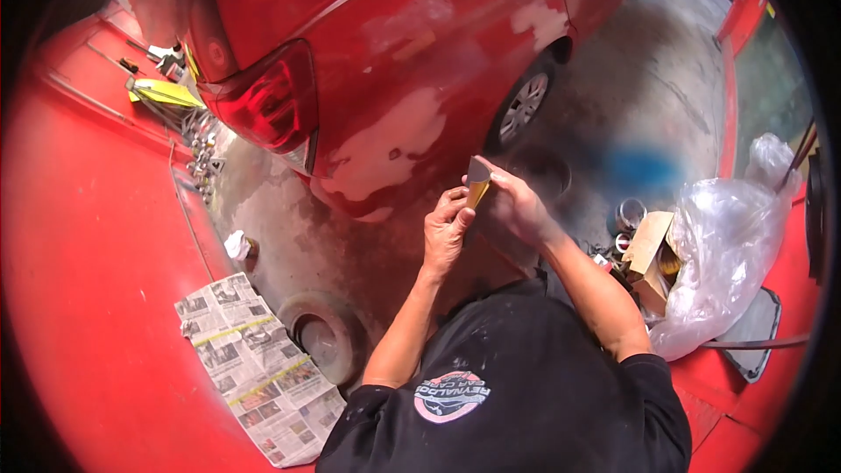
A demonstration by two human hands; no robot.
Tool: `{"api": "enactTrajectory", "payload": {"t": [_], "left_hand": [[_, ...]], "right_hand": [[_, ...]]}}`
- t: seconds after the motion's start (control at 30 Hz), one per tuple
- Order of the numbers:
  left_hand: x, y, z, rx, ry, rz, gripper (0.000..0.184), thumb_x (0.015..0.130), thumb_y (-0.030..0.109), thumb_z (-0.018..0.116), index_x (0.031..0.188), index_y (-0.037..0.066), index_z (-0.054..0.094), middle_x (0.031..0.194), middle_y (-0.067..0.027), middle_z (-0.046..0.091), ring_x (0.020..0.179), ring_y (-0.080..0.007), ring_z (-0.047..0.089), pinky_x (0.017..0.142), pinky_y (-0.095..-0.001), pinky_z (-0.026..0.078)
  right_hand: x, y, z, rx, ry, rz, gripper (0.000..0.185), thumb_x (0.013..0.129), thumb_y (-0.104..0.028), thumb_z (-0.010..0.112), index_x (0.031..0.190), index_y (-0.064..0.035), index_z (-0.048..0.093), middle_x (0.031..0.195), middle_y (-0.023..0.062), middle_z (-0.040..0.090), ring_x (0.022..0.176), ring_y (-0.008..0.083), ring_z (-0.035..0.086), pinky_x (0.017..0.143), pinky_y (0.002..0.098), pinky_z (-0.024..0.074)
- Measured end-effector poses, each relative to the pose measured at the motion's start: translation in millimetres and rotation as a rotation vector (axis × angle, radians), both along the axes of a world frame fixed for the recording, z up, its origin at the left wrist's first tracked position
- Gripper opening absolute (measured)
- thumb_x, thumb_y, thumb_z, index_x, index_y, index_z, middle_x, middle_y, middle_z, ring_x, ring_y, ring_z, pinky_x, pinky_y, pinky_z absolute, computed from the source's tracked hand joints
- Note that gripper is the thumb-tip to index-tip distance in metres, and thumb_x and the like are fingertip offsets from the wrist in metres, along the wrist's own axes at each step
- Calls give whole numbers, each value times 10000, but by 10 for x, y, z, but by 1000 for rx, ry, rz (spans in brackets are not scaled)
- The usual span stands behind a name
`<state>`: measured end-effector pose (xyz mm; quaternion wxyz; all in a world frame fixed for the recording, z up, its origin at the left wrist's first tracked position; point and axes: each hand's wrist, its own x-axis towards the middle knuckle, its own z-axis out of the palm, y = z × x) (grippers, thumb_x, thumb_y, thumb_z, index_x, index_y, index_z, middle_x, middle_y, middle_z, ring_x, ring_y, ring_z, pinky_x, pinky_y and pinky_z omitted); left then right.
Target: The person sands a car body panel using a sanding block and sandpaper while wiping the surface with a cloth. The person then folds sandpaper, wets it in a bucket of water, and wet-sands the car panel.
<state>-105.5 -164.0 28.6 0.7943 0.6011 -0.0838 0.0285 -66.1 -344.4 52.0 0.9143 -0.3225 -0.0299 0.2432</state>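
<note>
A folded piece of sandpaper, dark grey on one face and yellow on the other, is sitting up in front of the chest, between the two hands. It is probably handling as something light and thin, springy along its fold and not fragile, with the rough face likely giving more purchase than the smooth backing; the lower folded edges are looking like the best place to take hold.

The left hand is pinching its lower end between thumb and fingers, so the sheet is projecting upward beyond that grip. The right hand is meeting its upper right edge with the fingertips; whether that grip is closing on it, I cannot tell.

Beyond, the red car is showing a pale patch beside its taillight. Newspaper is lying to the left.
</note>
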Motion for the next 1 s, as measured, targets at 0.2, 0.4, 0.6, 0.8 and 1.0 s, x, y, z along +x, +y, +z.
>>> {"api": "enactTrajectory", "payload": {"t": [0.2,0.4,0.6,0.8,1.0], "left_hand": [[25,42,-57,-64,123,-57,438,941,366,826,1202,15,803,1337,-84,651,1279,-197,555,1068,-331,438],[57,-13,-55,-14,82,-104,370,969,258,815,1251,20,781,1405,-100,662,1347,-210,557,1162,-377,414],[54,-75,-17,-15,139,-43,264,1025,112,720,1260,-7,740,1275,-61,717,1178,-141,640,1054,-319,493],[118,131,155,69,117,24,218,1051,111,682,1233,-9,686,1104,-31,736,991,-88,664,908,-259,533],[106,175,199,107,116,15,227,1052,97,676,1252,-11,667,1113,-38,730,997,-85,659,902,-254,536]], "right_hand": [[45,-105,-84,35,-37,89,555,1092,-203,504,1604,-21,393,1406,109,619,1310,248,598,1165,423,457],[64,-161,-107,-199,-79,88,725,1064,-378,616,1681,-122,332,1366,31,620,1248,189,607,1060,399,484],[102,-297,-118,-233,-143,134,746,981,-183,595,1677,-85,348,1433,42,606,1250,180,597,1081,358,468],[311,-590,-32,-631,-380,131,681,786,-48,523,1456,52,597,1322,124,731,1217,209,679,1069,355,517],[275,-472,111,-1328,-610,97,507,865,-154,633,1340,18,681,1142,242,772,1090,359,751,985,428,572]]}}
